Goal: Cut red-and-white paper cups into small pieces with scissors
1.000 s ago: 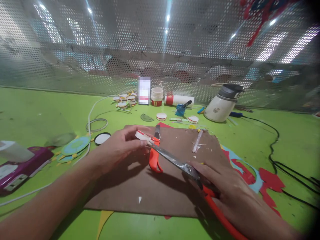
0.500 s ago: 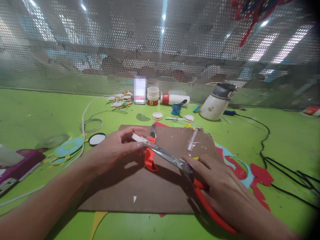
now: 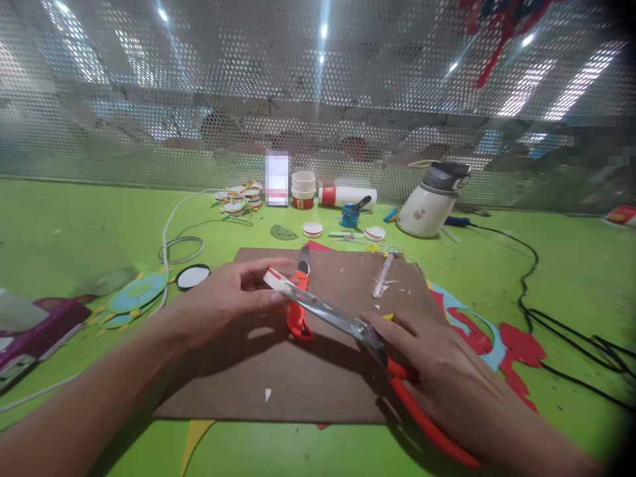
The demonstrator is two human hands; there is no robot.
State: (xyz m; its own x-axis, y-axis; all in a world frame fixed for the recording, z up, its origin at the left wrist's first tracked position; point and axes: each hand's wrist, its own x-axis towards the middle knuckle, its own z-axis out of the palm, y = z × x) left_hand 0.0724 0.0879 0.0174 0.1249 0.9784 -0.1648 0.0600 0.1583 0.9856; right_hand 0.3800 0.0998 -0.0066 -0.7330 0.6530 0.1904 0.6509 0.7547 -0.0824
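Note:
My left hand [image 3: 243, 295] pinches a small white paper piece with a red edge [image 3: 276, 279] between thumb and fingers; it looks like a cut section of a paper cup. In my right hand [image 3: 422, 351] is a pair of scissors [image 3: 342, 318] with red-orange handles, pointing left. The blade tips meet the paper piece at my left thumb. Whether the blades are fully closed is hard to make out. Behind them an orange utility knife [image 3: 299, 318] lies on a brown cardboard sheet [image 3: 278, 384]. A clear tube [image 3: 383, 277] rests on the cardboard's right side.
Paper cups [image 3: 303, 191], a phone [image 3: 277, 179], a blue pot [image 3: 350, 215] and a white kettle-like jug [image 3: 427, 205] stand at the back. Red paper scraps [image 3: 519, 344] and a black cable [image 3: 527, 278] lie right; a purple power strip [image 3: 44, 331] sits left.
The paper piece has turned slightly in my left fingers, showing more of its white face. The scissors have shifted very slightly, still against it.

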